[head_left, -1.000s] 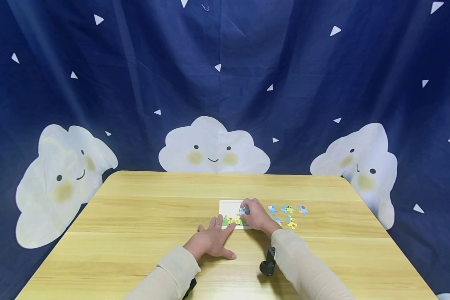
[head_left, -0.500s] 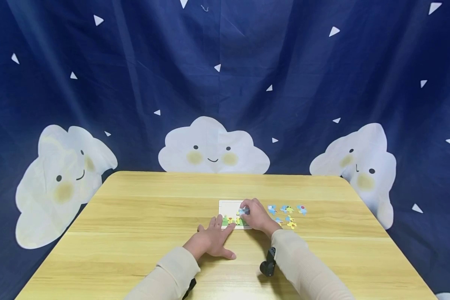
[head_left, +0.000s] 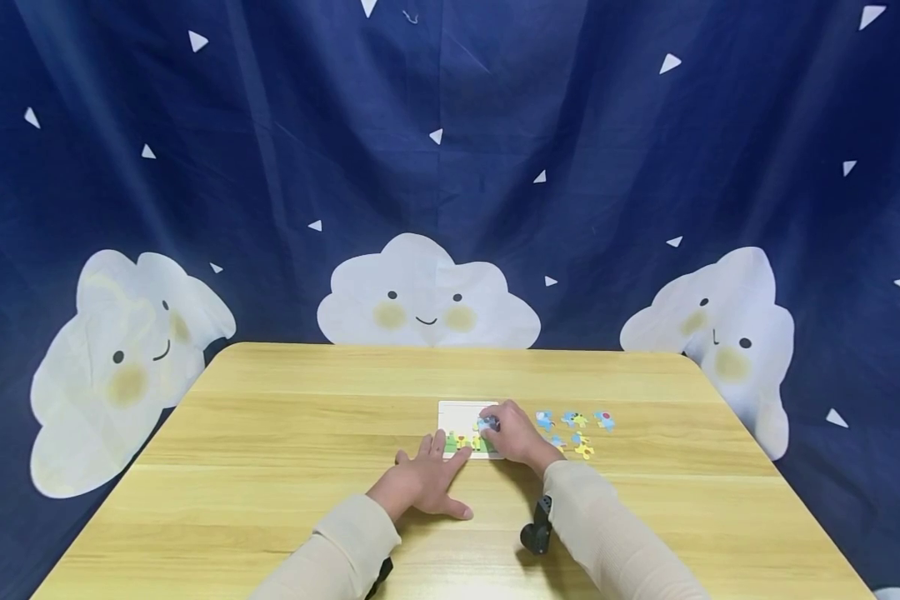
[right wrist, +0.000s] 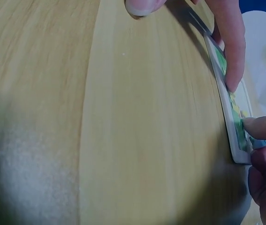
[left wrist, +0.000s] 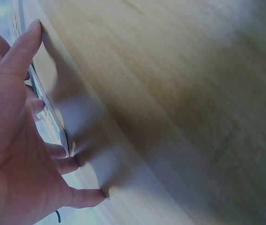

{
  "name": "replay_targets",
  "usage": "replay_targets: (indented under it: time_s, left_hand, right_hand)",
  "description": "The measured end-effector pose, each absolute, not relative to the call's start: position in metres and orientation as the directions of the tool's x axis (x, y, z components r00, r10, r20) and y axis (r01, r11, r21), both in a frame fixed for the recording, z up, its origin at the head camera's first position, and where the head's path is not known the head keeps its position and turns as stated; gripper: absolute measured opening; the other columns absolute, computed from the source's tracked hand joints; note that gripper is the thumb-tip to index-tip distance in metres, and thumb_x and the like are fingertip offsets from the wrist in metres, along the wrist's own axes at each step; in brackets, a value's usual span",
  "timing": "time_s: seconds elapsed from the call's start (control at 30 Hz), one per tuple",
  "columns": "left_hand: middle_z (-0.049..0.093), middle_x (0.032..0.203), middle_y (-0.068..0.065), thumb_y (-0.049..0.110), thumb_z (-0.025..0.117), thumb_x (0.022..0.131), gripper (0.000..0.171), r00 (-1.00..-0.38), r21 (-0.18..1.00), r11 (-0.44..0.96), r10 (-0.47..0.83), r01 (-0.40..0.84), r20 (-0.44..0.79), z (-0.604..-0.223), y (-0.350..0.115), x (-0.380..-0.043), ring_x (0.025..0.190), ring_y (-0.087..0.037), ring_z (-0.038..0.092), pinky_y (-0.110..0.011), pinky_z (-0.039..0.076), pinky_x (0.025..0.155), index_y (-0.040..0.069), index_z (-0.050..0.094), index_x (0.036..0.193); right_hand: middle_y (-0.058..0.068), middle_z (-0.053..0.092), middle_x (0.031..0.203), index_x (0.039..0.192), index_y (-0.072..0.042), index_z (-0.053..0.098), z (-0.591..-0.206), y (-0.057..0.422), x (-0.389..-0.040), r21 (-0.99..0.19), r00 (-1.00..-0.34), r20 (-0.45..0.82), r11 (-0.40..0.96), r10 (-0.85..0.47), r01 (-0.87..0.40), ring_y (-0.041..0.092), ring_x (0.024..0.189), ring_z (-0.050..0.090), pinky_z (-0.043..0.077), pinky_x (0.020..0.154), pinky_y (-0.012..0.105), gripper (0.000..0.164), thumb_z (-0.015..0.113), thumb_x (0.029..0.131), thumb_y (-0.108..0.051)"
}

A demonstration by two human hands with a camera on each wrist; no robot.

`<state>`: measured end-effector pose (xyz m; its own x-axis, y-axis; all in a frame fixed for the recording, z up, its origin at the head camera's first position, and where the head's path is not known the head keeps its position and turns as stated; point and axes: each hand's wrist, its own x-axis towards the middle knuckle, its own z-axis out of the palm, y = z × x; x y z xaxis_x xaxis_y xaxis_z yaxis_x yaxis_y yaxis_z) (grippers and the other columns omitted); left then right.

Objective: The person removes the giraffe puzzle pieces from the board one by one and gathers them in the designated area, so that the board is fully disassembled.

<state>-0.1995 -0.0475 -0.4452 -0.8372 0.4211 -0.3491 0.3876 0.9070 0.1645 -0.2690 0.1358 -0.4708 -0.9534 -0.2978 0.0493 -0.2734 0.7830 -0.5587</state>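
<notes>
A white puzzle tray (head_left: 457,411) lies on the table, with green and yellow pieces (head_left: 461,442) along its near side. My right hand (head_left: 516,435) bends over the tray's right part, thumb and fingers pinching a blue puzzle piece (head_left: 485,424). In the right wrist view the thumb (right wrist: 259,127) is down at the green pieces, and the fingers partly hide the blue one. My left hand (head_left: 423,485) is spread out, its fingers reaching onto the tray's near edge. From the left wrist view, several of its fingertips (left wrist: 95,197) come down at the tray and tabletop.
Several loose puzzle pieces (head_left: 579,419), blue and yellow, lie on the wooden table (head_left: 307,433) right of the tray. Each wrist wears a black camera; the right one (head_left: 537,527) hangs close over the tabletop. A dark blue curtain (head_left: 450,183) with clouds hangs behind.
The knuckles of my right hand have dipped slightly toward the tray, the blue piece still between the fingers. My left hand stays in place.
</notes>
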Motion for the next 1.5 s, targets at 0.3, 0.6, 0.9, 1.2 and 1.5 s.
replay_targets:
  time_s: [0.3,0.6,0.9,1.2,1.5]
  left_hand:
    - [0.015,0.155,-0.021,0.071,0.060,0.073,0.094,-0.836,0.159,0.905,0.425,0.394,-0.346,-0.447,-0.047,-0.200,0.141,-0.039,0.019,-0.069,0.026,0.098,0.029,0.025,0.149]
    - [0.015,0.155,-0.021,0.070,0.061,0.073,0.094,-0.838,0.176,0.903,0.430,0.393,-0.335,-0.447,-0.047,-0.199,0.142,-0.039,0.019,-0.069,0.025,0.099,0.029,0.025,0.149]
    - [0.015,0.155,-0.021,0.067,0.064,0.074,0.092,-0.838,0.197,0.903,0.428,0.382,-0.337,-0.445,-0.048,-0.198,0.142,-0.039,0.018,-0.069,0.024,0.099,0.029,0.025,0.149]
    - [0.014,0.155,-0.021,0.066,0.064,0.074,0.092,-0.838,0.211,0.901,0.430,0.378,-0.336,-0.444,-0.047,-0.198,0.142,-0.039,0.017,-0.069,0.023,0.100,0.029,0.025,0.149]
    - [0.013,0.156,-0.022,0.067,0.063,0.075,0.093,-0.835,0.203,0.903,0.428,0.379,-0.346,-0.444,-0.048,-0.198,0.142,-0.040,0.016,-0.070,0.023,0.099,0.028,0.023,0.150]
  right_hand:
    - [0.004,0.054,0.087,0.111,-0.006,0.065,-0.470,0.138,-0.267,-0.612,-0.964,0.056,0.754,-0.261,-0.240,0.016,0.079,0.049,0.044,0.076,0.034,0.024,0.062,0.088,-0.007]
    - [0.003,0.058,0.085,0.113,-0.004,0.063,-0.468,0.165,-0.267,-0.663,-0.978,0.112,0.720,-0.177,-0.206,0.016,0.078,0.052,0.045,0.072,0.032,0.026,0.064,0.087,-0.006]
    - [0.008,0.059,0.086,0.104,-0.005,0.059,-0.468,0.216,-0.261,-0.702,-0.991,0.108,0.700,-0.081,-0.134,0.019,0.078,0.054,0.046,0.067,0.031,0.016,0.063,0.088,-0.005]
    - [0.012,0.057,0.095,0.113,-0.001,0.058,-0.462,0.260,-0.249,-0.694,-0.995,0.082,0.713,-0.052,-0.094,0.026,0.090,0.058,0.048,0.070,0.036,0.022,0.058,0.091,-0.007]
    - [0.017,0.060,0.100,0.118,0.004,0.059,-0.466,0.295,-0.238,-0.664,-0.998,0.054,0.748,0.011,-0.028,0.024,0.086,0.052,0.044,0.072,0.037,0.029,0.058,0.091,-0.010]
